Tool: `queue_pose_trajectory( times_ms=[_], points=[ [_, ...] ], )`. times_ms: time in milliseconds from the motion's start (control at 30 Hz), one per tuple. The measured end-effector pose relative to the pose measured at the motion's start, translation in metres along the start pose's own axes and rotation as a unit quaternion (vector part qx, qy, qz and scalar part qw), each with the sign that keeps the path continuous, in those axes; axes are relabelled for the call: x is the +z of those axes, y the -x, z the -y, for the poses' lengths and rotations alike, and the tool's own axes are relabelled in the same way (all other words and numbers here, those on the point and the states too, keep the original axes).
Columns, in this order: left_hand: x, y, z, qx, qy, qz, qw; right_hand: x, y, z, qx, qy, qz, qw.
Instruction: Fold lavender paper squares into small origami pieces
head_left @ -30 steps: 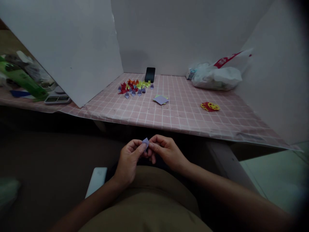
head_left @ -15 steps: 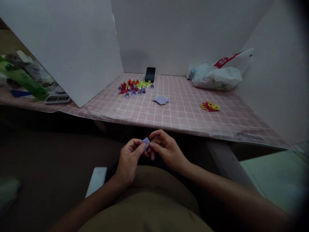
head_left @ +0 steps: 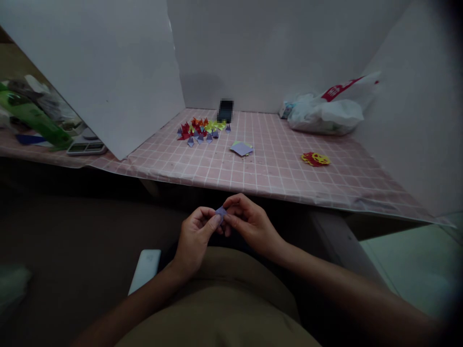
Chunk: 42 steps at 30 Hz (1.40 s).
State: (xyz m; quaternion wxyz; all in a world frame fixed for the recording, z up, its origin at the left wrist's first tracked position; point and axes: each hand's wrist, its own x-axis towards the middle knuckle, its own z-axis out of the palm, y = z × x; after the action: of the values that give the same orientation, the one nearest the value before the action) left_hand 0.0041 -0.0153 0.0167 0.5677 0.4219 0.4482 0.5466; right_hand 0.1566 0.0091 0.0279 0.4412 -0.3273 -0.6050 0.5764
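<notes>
A small folded piece of purple paper [head_left: 221, 211] is held above my lap, in front of the table's near edge. My left hand [head_left: 194, 236] pinches its left side between thumb and fingers. On the other side, my right hand [head_left: 253, 225] is closed on the paper's right edge, thumb and forefinger at it. The fingertips hide part of the folds. On the table lies a stack of square paper sheets [head_left: 241, 149] with a purple one on top. Left of the stack stand several folded paper figures [head_left: 198, 131] in red, orange, yellow and purple.
The table [head_left: 267, 173] wears a pink checked cloth. A blurred dark phone [head_left: 224, 112] leans at the back. Red and yellow bands [head_left: 315, 159] and a plastic bag [head_left: 325, 115] lie right. A scale [head_left: 87, 147] and green bottle [head_left: 36, 118] are left, a white power bank [head_left: 145, 270] beside me.
The purple paper has tilted between my fingers, so less of its face shows. My right fingertips have come in closer over its upper edge. Everything on the table stays put.
</notes>
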Motion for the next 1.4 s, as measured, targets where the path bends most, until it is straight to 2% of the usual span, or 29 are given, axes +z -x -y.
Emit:
queue_pose_trajectory(
  times_ms=[200, 433, 700, 1000, 1400],
  points=[
    [-0.0021, 0.0, 0.0023, -0.023, 0.039, 0.037, 0.998, -0.0025, -0.0028, 0.0009, -0.001, -0.026, 0.016, 1.0],
    [-0.0019, -0.0003, 0.0017, -0.042, 0.062, 0.053, 0.996, -0.0035, -0.0025, -0.0006, -0.015, -0.033, 0.026, 0.999],
    [-0.0005, 0.0008, 0.0014, -0.042, 0.05, 0.047, 0.997, -0.0025, 0.0014, -0.0026, -0.033, 0.028, -0.009, 0.999],
    [0.0003, -0.0003, 0.0021, -0.032, 0.029, 0.023, 0.999, -0.0021, -0.0014, 0.0005, -0.005, 0.017, -0.038, 0.999],
    [0.0028, -0.0007, 0.0054, -0.011, 0.044, 0.002, 0.999, 0.0027, 0.0003, -0.003, -0.004, 0.021, -0.071, 0.997]
  ],
)
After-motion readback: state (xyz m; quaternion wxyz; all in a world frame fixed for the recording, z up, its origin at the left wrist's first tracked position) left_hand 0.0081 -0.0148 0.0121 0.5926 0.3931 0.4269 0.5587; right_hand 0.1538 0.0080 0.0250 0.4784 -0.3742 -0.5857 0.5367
